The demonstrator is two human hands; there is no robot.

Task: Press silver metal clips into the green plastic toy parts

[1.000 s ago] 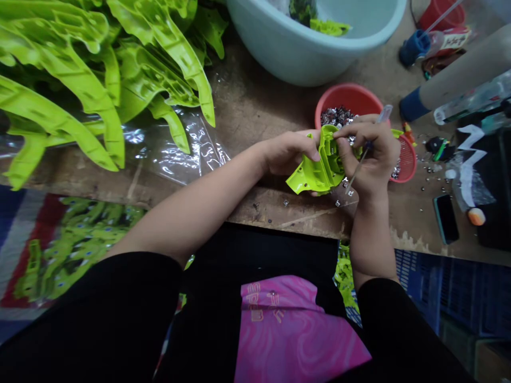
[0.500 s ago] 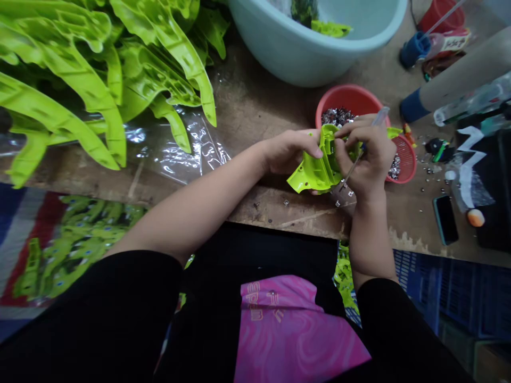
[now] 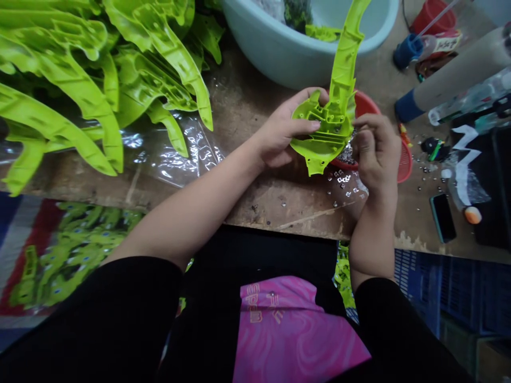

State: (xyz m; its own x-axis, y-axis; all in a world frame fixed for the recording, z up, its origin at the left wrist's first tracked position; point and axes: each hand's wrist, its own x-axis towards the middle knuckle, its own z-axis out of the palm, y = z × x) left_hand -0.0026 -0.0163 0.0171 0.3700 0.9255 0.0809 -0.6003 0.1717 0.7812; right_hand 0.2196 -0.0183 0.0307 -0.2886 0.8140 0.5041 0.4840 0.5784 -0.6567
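My left hand [image 3: 285, 130] is closed around the left side of a lime-green plastic shell [image 3: 325, 143], thumb over its ribbed inner face. The shell is held above the table, its long curved arm pointing away from me past the blue basin. My right hand [image 3: 377, 149] is just right of the shell, fingers curled in; what they hold, if anything, is hidden. Below and behind the shell is a red bowl [image 3: 367, 101] with small shiny metal pieces. More small metal clips [image 3: 341, 181] lie on clear plastic near my right wrist.
A large pale-blue basin [image 3: 271, 58] stands at the back. Many green shells [image 3: 80, 80] are heaped at the left on clear plastic film. To the right lie a phone [image 3: 442, 218], a blue-capped tube [image 3: 451, 80] and loose metal bits. More green parts [image 3: 80, 250] are below the table edge.
The shell has turned so its long arm points away and its inner face shows. My right hand has drawn back to the right; the thin clear-handled tool it held is no longer visible.
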